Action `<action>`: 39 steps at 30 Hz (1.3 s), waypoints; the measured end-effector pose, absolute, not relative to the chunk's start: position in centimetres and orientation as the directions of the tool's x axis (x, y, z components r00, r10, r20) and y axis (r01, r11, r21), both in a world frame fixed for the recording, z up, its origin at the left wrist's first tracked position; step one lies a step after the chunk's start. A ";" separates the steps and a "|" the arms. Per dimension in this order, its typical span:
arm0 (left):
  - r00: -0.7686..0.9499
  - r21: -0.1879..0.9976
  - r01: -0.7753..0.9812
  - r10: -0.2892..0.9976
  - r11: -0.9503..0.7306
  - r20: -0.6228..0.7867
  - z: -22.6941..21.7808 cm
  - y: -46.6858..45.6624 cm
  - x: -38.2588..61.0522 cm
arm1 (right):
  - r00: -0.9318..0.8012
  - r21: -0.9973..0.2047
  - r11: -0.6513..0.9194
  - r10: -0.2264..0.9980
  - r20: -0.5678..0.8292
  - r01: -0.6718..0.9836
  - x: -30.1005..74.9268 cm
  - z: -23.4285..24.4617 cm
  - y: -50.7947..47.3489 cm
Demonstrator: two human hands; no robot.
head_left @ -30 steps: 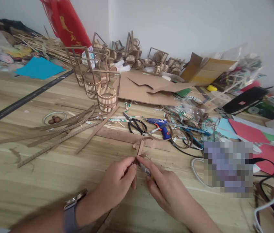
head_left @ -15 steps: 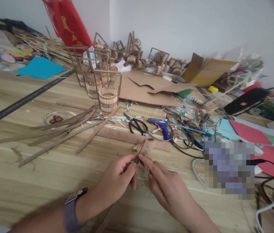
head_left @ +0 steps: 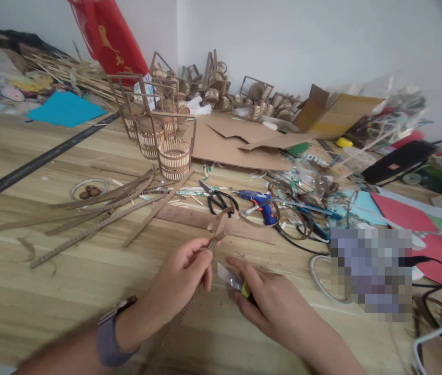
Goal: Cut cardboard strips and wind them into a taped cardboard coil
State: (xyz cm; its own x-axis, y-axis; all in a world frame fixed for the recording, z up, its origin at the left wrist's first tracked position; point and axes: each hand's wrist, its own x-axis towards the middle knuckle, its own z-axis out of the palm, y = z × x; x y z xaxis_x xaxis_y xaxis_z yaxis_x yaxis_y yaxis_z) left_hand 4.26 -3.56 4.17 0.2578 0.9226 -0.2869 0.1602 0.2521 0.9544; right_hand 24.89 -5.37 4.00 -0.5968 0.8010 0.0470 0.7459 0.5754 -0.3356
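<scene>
Between the thumb and fingers of my left hand (head_left: 187, 268) is a brown corrugated cardboard strip (head_left: 218, 227). Its upper end peels and curls above the fingers, while the ridged lower part trails down toward the table's near edge. To the right, my right hand (head_left: 270, 294) is closed around a utility knife (head_left: 245, 289), yellow-green and dark at the handle. The pale blade points up and left, apart from the strip. Beyond my hands lie a flat cardboard piece (head_left: 184, 217), black-handled scissors (head_left: 219, 200) and a blue glue gun (head_left: 260, 204).
Small slatted buckets with tall handles (head_left: 174, 159) stand behind. Loose cardboard strips (head_left: 99, 216) lie left, near a ring holding brown balls (head_left: 90, 192). Cardboard sheets (head_left: 229, 143) lie at the back. A cable (head_left: 297, 245) and a blurred patch (head_left: 369, 271) are at right.
My right hand has drawn the knife back from the strip, down and right, so its blade now shows. My left hand has shifted slightly left with the strip.
</scene>
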 end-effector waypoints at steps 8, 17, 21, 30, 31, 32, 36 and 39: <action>0.355 0.947 0.267 0.895 0.178 -0.269 4.3 -4.3 4.7 | -0.310 -0.460 0.514 0.838 0.448 0.724 24.7 3.4 -5.3; 0.522 0.958 0.286 0.840 -0.007 -0.150 4.3 -5.0 4.7 | -0.207 -0.556 0.511 0.830 0.518 0.656 23.6 3.0 -6.0; 0.531 0.967 0.253 0.841 -0.039 -0.105 4.1 -4.9 4.6 | -0.193 -0.607 0.486 0.853 0.484 0.629 23.4 2.9 -6.3; 0.526 0.849 0.461 0.850 -0.260 -0.026 3.9 -5.5 4.7 | -0.134 -0.746 0.425 0.898 0.419 0.512 22.9 3.2 -6.3; 0.528 0.842 0.469 0.849 -0.266 -0.026 3.8 -5.6 4.7 | -0.129 -0.756 0.426 0.898 0.421 0.498 22.9 3.3 -6.4; 0.530 0.844 0.467 0.848 -0.262 -0.030 3.8 -5.6 4.7 | -0.121 -0.762 0.427 0.897 0.425 0.487 22.8 3.3 -6.4; 0.536 0.901 0.402 0.840 -0.163 -0.087 4.1 -5.5 4.7 | -0.070 -0.769 0.433 0.887 0.456 0.471 22.5 3.3 -6.8; 0.526 0.917 0.383 0.842 -0.110 -0.119 4.5 -5.3 4.8 | -0.067 -0.767 0.441 0.882 0.467 0.466 22.5 3.3 -7.0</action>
